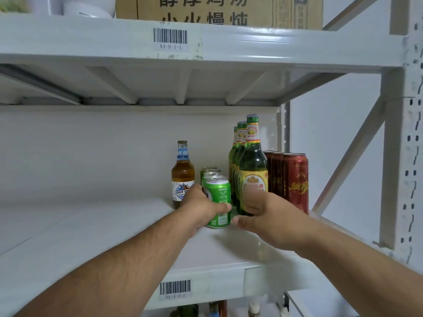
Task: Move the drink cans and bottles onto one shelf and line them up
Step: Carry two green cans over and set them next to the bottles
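1. Head view: left hand [201,208] wrapped round front green can [217,202], thumb across label, fingers curled behind out of sight.
2. Right hand [261,213] gripping lower body of front green bottle [253,170], fingers curled over base, thumb low near can.
3. Can and bottle upright on white shelf [114,236], right of centre, side by side, nearly touching.
4. Behind can: more green cans [209,171] in a row, only tops visible.
5. Behind bottle: two more green bottles [238,143], mostly hidden.
6. Red cans [295,181] in a row at far right, rear ones partly covered.
7. Amber bottle [182,170] left of cans, glass, blue-white label, base hidden by left hand.
8. Cardboard box [229,10] on upper shelf, cut off by top edge.
9. Barcode labels [175,288] on shelf edges; more bottle tops below, blurry.
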The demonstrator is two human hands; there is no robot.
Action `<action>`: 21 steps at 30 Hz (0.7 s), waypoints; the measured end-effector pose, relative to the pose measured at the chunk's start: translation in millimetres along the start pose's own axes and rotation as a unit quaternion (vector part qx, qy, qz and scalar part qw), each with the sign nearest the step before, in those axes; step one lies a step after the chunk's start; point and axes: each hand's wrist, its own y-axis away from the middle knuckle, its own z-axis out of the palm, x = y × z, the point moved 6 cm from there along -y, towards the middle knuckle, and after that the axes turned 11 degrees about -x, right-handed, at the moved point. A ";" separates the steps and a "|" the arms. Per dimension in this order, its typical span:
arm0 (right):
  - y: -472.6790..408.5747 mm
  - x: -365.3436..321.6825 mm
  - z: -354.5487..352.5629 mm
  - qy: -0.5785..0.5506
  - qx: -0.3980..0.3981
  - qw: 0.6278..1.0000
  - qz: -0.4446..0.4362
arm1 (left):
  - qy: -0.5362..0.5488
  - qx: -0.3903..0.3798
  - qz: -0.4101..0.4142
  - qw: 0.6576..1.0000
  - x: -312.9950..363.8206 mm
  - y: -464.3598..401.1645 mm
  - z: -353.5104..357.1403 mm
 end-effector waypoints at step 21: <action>-40.8 -99.5 141.4 0.278 -0.136 0.941 -0.133 | -0.343 0.102 -0.152 0.922 -43.9 148.5 -162.1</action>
